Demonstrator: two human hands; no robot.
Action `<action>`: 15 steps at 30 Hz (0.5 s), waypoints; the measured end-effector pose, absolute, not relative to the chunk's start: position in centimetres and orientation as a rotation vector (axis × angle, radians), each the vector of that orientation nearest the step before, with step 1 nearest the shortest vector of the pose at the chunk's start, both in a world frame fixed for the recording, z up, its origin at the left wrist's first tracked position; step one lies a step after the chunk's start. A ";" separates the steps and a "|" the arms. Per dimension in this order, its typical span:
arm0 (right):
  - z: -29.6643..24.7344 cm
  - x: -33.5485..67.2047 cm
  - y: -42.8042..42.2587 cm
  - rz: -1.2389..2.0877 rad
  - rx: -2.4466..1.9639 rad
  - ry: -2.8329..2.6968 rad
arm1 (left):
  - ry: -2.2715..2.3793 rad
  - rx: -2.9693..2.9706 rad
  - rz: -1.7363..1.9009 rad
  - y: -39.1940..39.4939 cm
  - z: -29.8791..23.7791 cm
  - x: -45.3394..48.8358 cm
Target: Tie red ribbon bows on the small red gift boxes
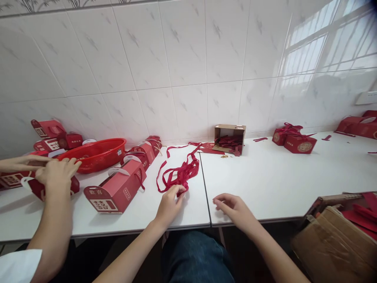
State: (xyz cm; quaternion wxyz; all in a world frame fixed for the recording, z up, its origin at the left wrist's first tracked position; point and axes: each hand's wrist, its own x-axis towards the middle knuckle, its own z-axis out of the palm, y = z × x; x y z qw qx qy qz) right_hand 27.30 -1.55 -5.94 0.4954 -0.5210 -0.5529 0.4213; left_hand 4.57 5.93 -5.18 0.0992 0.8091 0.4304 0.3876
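My left hand [171, 202] is closed on the near end of a tangle of dark red ribbons [180, 171] lying on the white table [265, 181]. My right hand [232, 206] rests on the table just to the right, fingers loosely curled, nothing visible in it. A red gift box with a white handle [118, 188] lies left of my left hand. At the far left another person's hands [55, 171] hold a red box [41, 188].
A red plastic basket [94, 154] sits at the back left among more red boxes [144, 151]. A small cardboard box [229, 137] with ribbons lies on its side by the wall. Two red boxes [294, 140] stand at the back right. A cardboard carton [332, 243] is at the lower right.
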 end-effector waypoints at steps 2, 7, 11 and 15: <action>-5.3 24.7 -1.3 1.239 -1.200 -1.278 | 1.203 2.440 1.157 4.9 -4.7 4.8; -5.7 20.8 0.0 1.397 -1.082 -1.087 | 1.053 2.671 1.136 2.4 -3.3 4.9; -5.6 20.2 0.2 1.474 -0.955 -0.916 | 0.970 2.764 1.039 1.7 -3.0 4.6; -5.5 20.8 0.1 1.429 -0.997 -0.851 | 1.028 2.755 1.019 2.0 -3.7 4.1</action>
